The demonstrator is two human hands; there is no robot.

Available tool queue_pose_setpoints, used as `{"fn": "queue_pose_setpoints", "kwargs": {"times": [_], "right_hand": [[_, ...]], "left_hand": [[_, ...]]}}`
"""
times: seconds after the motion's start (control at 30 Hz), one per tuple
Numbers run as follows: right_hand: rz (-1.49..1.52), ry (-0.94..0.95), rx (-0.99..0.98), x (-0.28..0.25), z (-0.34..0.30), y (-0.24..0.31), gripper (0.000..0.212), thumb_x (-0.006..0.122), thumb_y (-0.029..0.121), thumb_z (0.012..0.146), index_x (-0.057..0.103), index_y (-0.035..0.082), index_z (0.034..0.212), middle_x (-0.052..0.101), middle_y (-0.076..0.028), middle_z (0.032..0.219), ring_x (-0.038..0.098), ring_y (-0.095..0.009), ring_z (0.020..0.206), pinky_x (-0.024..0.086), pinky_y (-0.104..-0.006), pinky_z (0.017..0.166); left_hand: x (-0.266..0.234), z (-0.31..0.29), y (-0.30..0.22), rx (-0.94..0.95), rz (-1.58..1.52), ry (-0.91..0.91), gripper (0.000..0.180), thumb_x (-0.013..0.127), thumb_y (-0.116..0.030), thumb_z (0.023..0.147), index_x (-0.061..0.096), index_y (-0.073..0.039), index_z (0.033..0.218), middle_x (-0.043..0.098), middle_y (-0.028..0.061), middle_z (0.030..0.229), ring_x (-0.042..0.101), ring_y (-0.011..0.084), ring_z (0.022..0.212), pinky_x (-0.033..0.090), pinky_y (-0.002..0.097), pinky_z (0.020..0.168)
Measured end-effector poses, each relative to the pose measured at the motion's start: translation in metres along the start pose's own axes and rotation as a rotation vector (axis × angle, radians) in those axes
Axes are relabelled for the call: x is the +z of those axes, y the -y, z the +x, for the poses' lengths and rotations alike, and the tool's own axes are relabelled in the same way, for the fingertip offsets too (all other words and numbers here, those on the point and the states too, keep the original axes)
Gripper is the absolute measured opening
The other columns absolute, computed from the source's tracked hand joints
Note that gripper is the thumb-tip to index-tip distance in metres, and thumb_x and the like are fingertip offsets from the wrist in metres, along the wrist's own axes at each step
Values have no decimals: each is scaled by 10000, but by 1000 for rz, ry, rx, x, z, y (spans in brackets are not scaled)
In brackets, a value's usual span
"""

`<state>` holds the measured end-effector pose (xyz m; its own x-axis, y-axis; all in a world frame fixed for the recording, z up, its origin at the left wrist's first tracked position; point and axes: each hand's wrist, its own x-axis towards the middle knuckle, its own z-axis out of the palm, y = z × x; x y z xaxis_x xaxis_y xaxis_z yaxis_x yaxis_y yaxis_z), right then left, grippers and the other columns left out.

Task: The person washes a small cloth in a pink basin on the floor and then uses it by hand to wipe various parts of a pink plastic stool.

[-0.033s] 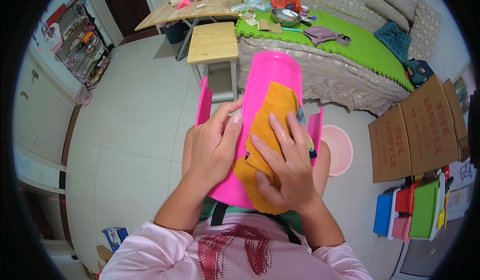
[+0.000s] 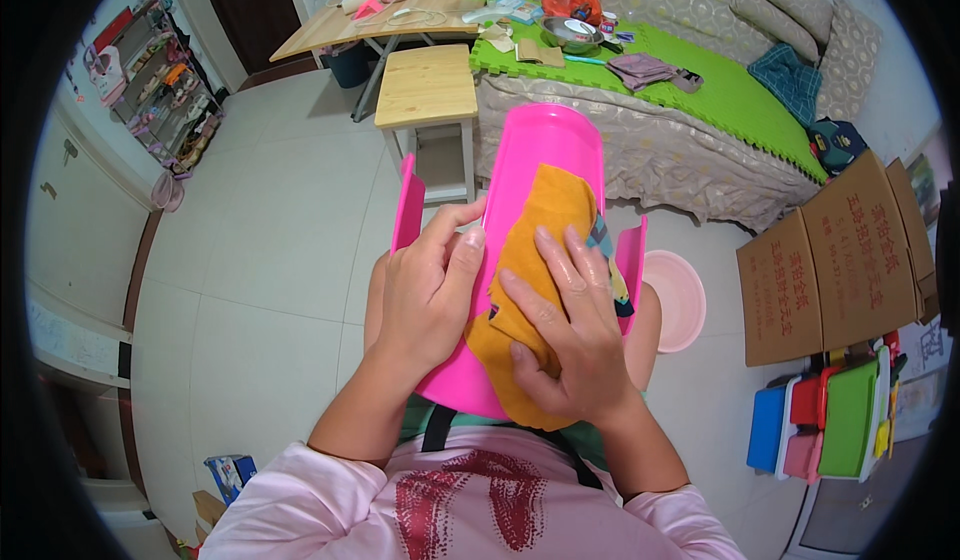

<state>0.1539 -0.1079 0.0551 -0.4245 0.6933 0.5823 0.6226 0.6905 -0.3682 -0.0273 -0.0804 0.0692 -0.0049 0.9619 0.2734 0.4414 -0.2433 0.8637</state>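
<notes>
A long bright pink plastic piece (image 2: 550, 137) with raised rims lies across my lap, a pink upright flap standing on each side of it. My left hand (image 2: 432, 285) grips its left rim, thumb and forefinger bent along the edge. Spread over the right half is a mustard-yellow cloth (image 2: 540, 205), creased in the middle and hanging over the near end. My right hand (image 2: 572, 330) presses down on this cloth with wet-looking fingers apart and nearly flat. A patterned blue and grey bit of fabric (image 2: 600, 235) shows beyond the fingers, at the cloth's right edge.
A pink basin (image 2: 676, 302) stands on the floor right of my knee. Ahead is a wooden-topped stool (image 2: 427, 85), beside a sofa with a green mat (image 2: 720, 90). Cardboard boxes (image 2: 785, 290) and colored bins (image 2: 850, 415) stand at the right, a shoe rack (image 2: 160, 85) far left.
My right hand's fingers have shifted slightly left on the cloth, so more of the patterned fabric shows. My left hand and the pink piece have stayed put.
</notes>
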Motion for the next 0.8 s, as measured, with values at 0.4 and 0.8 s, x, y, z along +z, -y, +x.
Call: {"fn": "queue_pose_setpoints", "kwargs": {"times": [0.4,0.8], "right_hand": [[-65,23,5,3,-5,2,590,626,289,786,551,131,1348,394,-225,1462,321,-500,1346,276,-587,1080],[-56,7,4,7,-8,1,527,599,298,867,538,130,1363,401,-230,1457,352,-481,1331,296,-564,1067]], "left_hand": [[8,-10,-5,-8,-258,43,367,477,-134,983,468,-22,1332,631,77,834,585,103,672,474,265,622],[11,-12,4,17,-271,40,445,484,-103,958,431,-36,1395,627,96,846,592,119,656,474,267,604]]}}
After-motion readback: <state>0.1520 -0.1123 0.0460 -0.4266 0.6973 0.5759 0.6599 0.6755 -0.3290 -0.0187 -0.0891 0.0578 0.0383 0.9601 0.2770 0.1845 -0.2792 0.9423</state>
